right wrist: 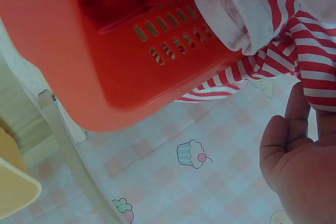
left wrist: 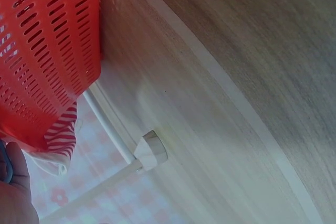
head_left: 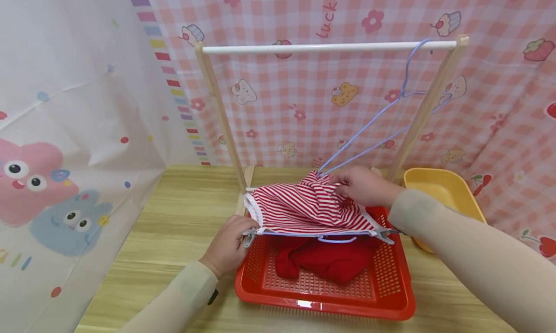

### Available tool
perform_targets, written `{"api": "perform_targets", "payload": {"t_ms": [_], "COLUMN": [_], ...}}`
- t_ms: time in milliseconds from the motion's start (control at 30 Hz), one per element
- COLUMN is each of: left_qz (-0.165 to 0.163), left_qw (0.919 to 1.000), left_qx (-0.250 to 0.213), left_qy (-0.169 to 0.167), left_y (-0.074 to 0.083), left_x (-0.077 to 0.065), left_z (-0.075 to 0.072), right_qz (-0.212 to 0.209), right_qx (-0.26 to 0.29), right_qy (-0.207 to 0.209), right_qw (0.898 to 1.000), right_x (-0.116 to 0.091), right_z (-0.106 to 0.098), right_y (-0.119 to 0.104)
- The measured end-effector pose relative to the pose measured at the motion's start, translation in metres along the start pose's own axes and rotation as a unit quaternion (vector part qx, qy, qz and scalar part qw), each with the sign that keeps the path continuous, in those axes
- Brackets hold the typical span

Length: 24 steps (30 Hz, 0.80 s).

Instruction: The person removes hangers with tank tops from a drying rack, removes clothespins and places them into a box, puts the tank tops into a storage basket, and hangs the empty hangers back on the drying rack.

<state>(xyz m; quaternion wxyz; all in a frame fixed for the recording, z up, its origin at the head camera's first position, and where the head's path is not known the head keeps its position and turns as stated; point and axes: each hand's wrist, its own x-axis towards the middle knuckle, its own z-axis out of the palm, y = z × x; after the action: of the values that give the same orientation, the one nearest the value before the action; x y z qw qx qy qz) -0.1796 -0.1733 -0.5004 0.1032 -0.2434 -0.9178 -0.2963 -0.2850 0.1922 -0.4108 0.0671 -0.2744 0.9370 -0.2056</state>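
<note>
A red-and-white striped garment (head_left: 295,202) with white trim lies across the back of a red basket (head_left: 326,306). Along its near edge runs a blue clip hanger (head_left: 339,240) with a grey clip at each end. The left hand (head_left: 230,243) grips the left clip (head_left: 249,237); in the left wrist view only part of this hand shows. On the garment's upper right, the right hand (head_left: 367,186) pinches the cloth between thumb and finger, its other fingers loosely bent in the right wrist view. A second blue hanger (head_left: 367,128) slants from the rod to the garment's top.
A wooden rack with a white rod (head_left: 326,47) stands behind the basket, its posts on either side. Dark red cloth (head_left: 334,263) lies inside the basket. A yellow basin (head_left: 443,186) is at the right. Patterned curtains surround the wooden table (head_left: 173,217).
</note>
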Motion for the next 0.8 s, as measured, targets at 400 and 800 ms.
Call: {"api": "perform_targets", "payload": {"t_ms": [400,800], "left_qz": [0.016,0.013], "left_qw": [0.9998,0.9998], "left_qx": [0.009,0.014], "left_qy": [0.003,0.001], "left_y": [0.001,0.001], "left_x": [0.002,0.002], "left_z": [0.002,0.002], "right_qz": [0.005,0.04], "right_qx": [0.084,0.154], "right_qy": [0.019,0.082], "right_qw": [0.996,0.984], "right_x": [-0.017,-0.02], "right_z": [-0.001,-0.008], "right_y": [-0.004,-0.01]}}
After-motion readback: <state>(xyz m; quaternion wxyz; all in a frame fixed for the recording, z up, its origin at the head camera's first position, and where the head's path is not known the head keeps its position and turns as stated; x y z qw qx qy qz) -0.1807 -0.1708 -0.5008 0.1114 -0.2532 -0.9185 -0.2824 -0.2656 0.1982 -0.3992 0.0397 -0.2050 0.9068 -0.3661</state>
